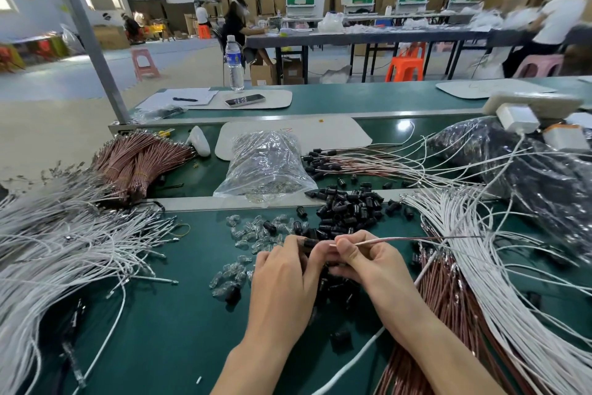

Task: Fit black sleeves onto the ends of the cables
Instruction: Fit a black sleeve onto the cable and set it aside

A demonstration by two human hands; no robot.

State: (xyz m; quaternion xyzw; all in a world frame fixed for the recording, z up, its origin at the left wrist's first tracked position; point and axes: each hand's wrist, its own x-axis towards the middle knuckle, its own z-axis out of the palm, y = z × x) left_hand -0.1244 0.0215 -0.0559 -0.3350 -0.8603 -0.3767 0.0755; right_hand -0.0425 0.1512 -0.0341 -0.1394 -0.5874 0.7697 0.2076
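Observation:
My left hand (285,269) pinches a black sleeve (309,243) at its fingertips. Facing it, my right hand (365,258) pinches the end of a thin cable (403,239) that runs off to the right, pale near my fingers and brown farther out. The cable's tip sits just right of the sleeve; whether it is inside I cannot tell. A heap of loose black sleeves (349,205) lies just beyond my hands on the green table (166,330). More black sleeves lie under my hands, partly hidden.
White cables (64,253) fan out at left, white and brown cables (474,292) at right. Clear caps (250,231) are scattered left of centre. A clear bag (266,167), a brown cable bundle (137,161) and sleeved cables (352,161) lie farther back.

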